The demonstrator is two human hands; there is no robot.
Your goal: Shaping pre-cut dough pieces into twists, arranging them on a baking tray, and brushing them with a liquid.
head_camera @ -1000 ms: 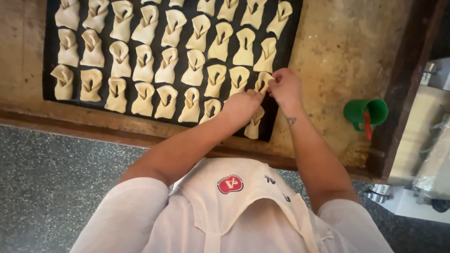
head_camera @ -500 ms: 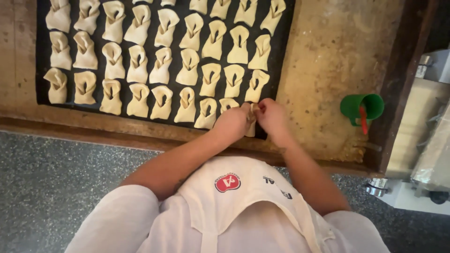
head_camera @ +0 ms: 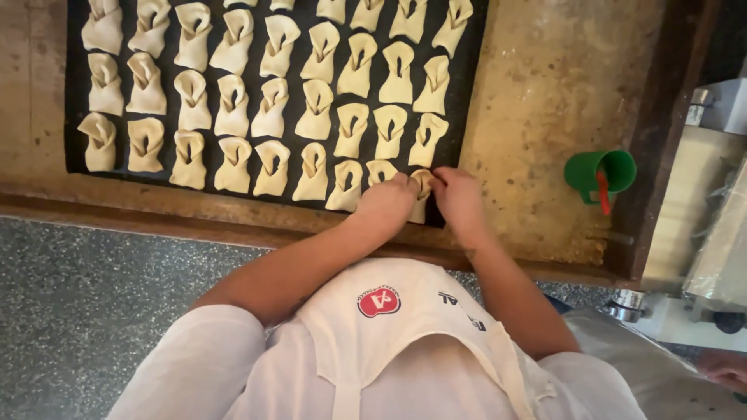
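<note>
A black baking tray [head_camera: 467, 117] lies on a worn wooden table and carries several rows of pale folded dough pieces [head_camera: 315, 109]. At the tray's near right corner, my left hand [head_camera: 387, 204] and my right hand [head_camera: 459, 198] meet on one folded dough piece [head_camera: 421, 185]. Both pinch it between the fingertips; most of that piece is hidden under my fingers. The nearest neighbours are the dough pieces just to its left [head_camera: 346, 187] and above it [head_camera: 427, 140].
A green plastic cup [head_camera: 601, 173] with a red-handled tool in it stands on the table at the right, near a dark wooden edge [head_camera: 661, 132]. Grey speckled floor [head_camera: 85, 311] lies below the table. Pale machinery [head_camera: 708, 225] stands at far right.
Both hands have come down and closer together at the tray's near right corner, closing on the last dough piece. The view has shifted slightly.
</note>
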